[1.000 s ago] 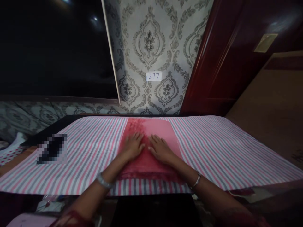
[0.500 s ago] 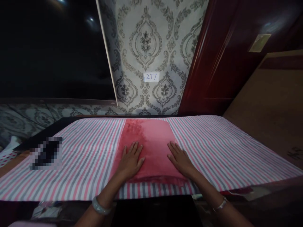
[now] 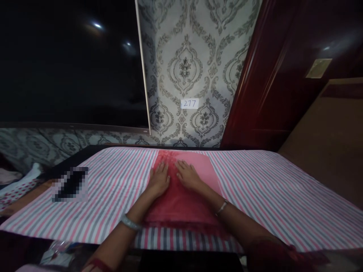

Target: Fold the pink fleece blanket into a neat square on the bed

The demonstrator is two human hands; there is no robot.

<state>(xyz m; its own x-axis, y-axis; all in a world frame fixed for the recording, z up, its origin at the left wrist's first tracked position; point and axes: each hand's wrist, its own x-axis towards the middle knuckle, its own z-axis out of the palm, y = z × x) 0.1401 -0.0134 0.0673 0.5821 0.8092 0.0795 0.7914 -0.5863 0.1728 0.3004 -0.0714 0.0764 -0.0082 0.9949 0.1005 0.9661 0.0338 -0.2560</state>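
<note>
A folded red-and-pink cloth (image 3: 184,206), plush-looking like a towel, lies flat on a striped cloth (image 3: 263,189). My left hand (image 3: 159,178) rests palm down on its upper left part, fingers apart. Close beside it, my right hand (image 3: 188,174) also lies flat on the folded cloth, fingers stretched away from me. The two hands are slightly apart. Most of the folded cloth's surface looks dark red, with a lighter pink area at the upper right. Its near edge shows folded layers.
Behind the table stand a dark screen (image 3: 70,68) and a patterned wall with a number label (image 3: 190,103). A cardboard box (image 3: 331,132) is on the right, by a dark red door (image 3: 283,75). A pixelated dark patch (image 3: 70,185) covers something at left.
My right hand has slid left and away from me, from the cloth's right side to near my left hand. The dark red area has spread rightward. The view has shifted slightly.
</note>
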